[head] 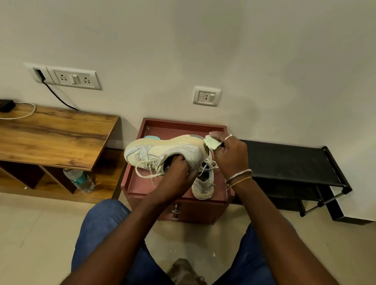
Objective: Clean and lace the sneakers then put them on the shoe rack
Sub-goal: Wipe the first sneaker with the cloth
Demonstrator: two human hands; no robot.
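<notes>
Gripping the sneaker point(171, 147) by its collar with our left hand point(175, 175), long axis sideways, heel toward our right hand point(231, 157) (pinching a wipe point(211, 142)).

One wide-angle camera, worn on the person's head, looks forward and steeply down towards the plain off-white wall point(190, 41). The left hand point(175, 174) and right hand point(231, 157) sit close beneath it at mid-frame, above the dark-red wooden cabinet point(184, 125). Straight edges near the borders seem bowed by the lens.
</notes>
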